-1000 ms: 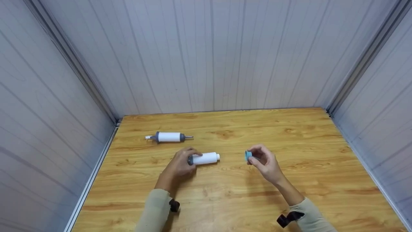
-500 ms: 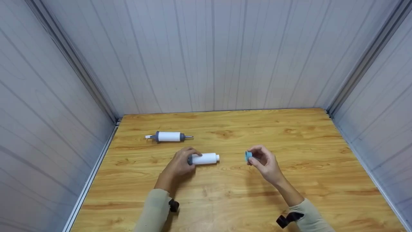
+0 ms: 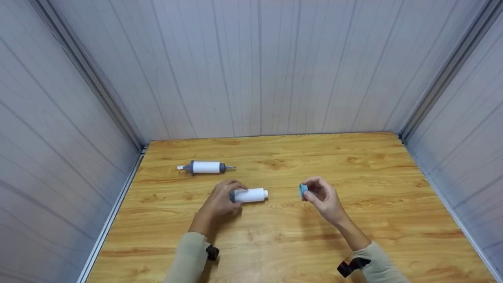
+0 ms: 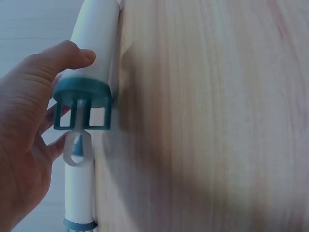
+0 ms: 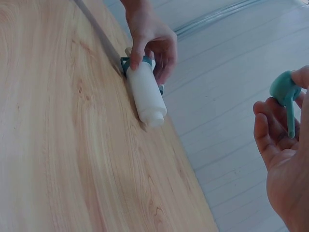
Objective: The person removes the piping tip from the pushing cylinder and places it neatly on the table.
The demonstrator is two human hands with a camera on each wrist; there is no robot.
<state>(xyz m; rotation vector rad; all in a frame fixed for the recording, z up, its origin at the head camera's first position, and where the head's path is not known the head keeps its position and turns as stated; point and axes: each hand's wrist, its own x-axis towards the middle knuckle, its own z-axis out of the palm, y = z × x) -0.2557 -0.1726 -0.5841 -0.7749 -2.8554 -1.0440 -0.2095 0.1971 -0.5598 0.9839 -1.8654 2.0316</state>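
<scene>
In the head view, my left hand (image 3: 219,199) grips a white, syringe-like barrel (image 3: 253,195) at its collar end. Its narrow white neck points right. The left wrist view shows the thumb lying over the barrel, beside a teal slotted collar (image 4: 83,92) with a pale pull ring (image 4: 77,152). Off to the right, my right hand (image 3: 325,202) pinches a small teal nozzle cap (image 3: 303,190) between thumb and fingers. Its wide mouth faces the barrel. A thin spout (image 5: 289,116) hangs from the cap in the right wrist view. Cap and barrel are apart.
A second syringe (image 3: 206,167) lies on the wooden table (image 3: 271,243) behind the left hand, its thin tip pointing right. Pale panel walls (image 3: 251,70) enclose the table at the back and both sides. Each sleeve carries a black wrist mount (image 3: 212,252).
The barrel has shifted slightly toward me and rolled a little in the left hand, whose fingers have moved slightly. The right hand and its nozzle cap stay in place.
</scene>
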